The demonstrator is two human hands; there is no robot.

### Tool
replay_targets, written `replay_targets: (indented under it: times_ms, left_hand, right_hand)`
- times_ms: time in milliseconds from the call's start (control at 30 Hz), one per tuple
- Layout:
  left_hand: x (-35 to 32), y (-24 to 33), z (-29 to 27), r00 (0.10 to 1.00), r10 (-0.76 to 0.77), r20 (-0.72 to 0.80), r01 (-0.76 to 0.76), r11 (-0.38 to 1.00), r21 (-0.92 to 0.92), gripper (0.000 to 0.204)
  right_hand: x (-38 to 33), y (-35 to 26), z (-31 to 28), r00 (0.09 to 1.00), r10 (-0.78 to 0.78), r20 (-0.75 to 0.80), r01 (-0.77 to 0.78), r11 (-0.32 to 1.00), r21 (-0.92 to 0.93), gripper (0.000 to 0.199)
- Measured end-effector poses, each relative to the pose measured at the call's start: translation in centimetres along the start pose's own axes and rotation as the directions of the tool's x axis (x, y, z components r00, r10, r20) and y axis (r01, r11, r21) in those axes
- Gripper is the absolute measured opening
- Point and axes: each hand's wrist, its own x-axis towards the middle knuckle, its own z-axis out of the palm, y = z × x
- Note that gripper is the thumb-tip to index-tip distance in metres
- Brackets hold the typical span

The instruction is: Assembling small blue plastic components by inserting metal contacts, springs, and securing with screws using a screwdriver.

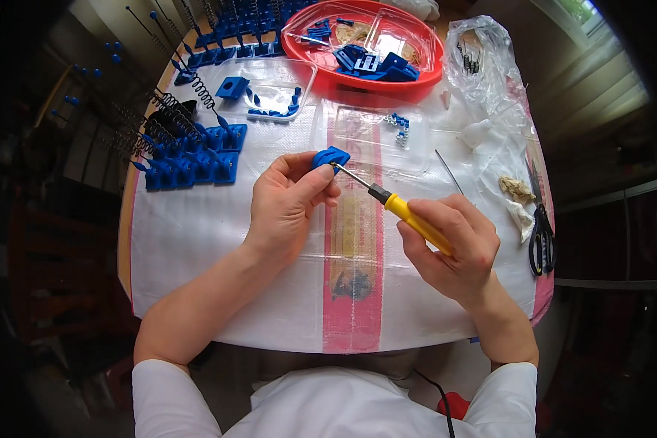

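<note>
Over the middle of the table, my left hand (281,204) pinches a small blue plastic part (333,156) between thumb and fingers. My right hand (456,248) is closed round the yellow handle of a screwdriver (420,223). Its metal shaft slants up to the left, and the tip meets the blue part beside my left thumb. The exact spot where the tip sits is too small to make out. Just beyond my hands, a clear plastic tray (354,135) carries several tiny blue and silvery pieces (399,128).
Blue square bases with black coil springs (193,164) stand in rows at the left, more behind. A clear container (310,77) with blue pieces sits beside a red basin (292,55). Along the right lie a thin metal rod (447,169), a plastic bag (489,80) and black scissors (541,244).
</note>
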Motion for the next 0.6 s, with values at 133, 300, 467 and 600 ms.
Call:
replay_targets:
  times_ms: [133,300,467,600]
  left_hand:
    - [0.0,0.0,0.2,1.000,0.002,-0.008,-0.002,1.000,0.000,0.026]
    - [-0.1,-0.1,0.3,0.999,0.042,-0.035,-0.041,0.999,0.018,0.027]
    - [-0.2,-0.3,0.3,0.997,0.076,-0.021,-0.075,0.995,0.058,0.028]
    - [-0.1,-0.3,0.3,0.994,0.095,-0.046,-0.094,0.995,0.028,0.029]
  right_hand:
    - [-0.1,0.1,-0.1,1.000,-0.008,0.013,0.008,1.000,-0.001,0.034]
    - [-0.1,0.6,-0.3,0.995,-0.086,0.048,0.090,0.992,-0.093,0.032]
    - [-0.8,0.3,-0.1,0.990,0.136,0.043,-0.139,0.985,0.099,0.034]
    - [-0.6,-0.2,-0.5,0.957,0.269,0.107,-0.285,0.939,0.191,0.032]
